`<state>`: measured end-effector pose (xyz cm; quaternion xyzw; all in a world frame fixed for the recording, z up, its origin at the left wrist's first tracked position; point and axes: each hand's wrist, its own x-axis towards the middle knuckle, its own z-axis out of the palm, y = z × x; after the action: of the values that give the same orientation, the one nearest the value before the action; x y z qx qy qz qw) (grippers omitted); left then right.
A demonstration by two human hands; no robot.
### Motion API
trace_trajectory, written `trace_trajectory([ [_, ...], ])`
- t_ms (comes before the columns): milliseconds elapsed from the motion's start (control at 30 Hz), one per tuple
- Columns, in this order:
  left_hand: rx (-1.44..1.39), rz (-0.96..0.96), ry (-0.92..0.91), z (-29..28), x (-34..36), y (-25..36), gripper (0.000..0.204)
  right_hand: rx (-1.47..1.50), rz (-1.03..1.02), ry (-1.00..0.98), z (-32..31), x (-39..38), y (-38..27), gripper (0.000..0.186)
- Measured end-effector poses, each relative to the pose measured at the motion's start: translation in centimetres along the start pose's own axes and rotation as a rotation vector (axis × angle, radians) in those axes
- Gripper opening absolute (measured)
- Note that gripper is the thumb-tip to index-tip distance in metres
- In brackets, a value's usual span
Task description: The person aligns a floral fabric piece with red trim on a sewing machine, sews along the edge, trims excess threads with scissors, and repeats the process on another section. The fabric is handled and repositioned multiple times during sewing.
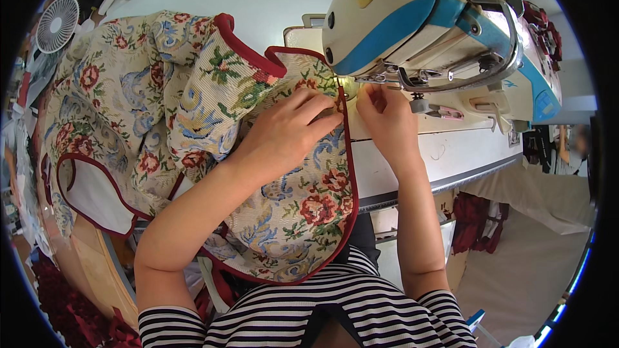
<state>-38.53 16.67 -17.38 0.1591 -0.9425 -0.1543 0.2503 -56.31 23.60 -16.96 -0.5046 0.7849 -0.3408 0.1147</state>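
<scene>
At frame centre, left hand (287, 132) flat, fingers spread on floral fabric (193, 109), right hand (385, 116) pinching its red-bound edge (349, 154) beneath white-and-blue sewing machine (425, 19), upper right.

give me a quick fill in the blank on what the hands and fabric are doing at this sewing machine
1. The left hand lies flat on the floral fabric, which is edged in dark ____ binding.
2. The right hand pinches the fabric edge just under the head of the ____ machine.
3. The person's sleeves carry black and white ____.
4. At far left a small white ____ stands beyond the fabric.

Missing words: red; sewing; stripes; fan
</scene>
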Motion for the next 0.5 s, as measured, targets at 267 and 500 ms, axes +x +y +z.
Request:
trace_trajectory([
  [267,-0.174,-0.127,0.136,0.5,1.2,-0.1,0.019,0.491,0.167,-0.193,-0.6,-0.1,-0.1,0.017],
  [500,-0.24,-0.321,0.173,2.1,2.1,-0.4,0.016,0.545,0.078,-0.21,-0.5,-0.7,-1.1,0.015],
])
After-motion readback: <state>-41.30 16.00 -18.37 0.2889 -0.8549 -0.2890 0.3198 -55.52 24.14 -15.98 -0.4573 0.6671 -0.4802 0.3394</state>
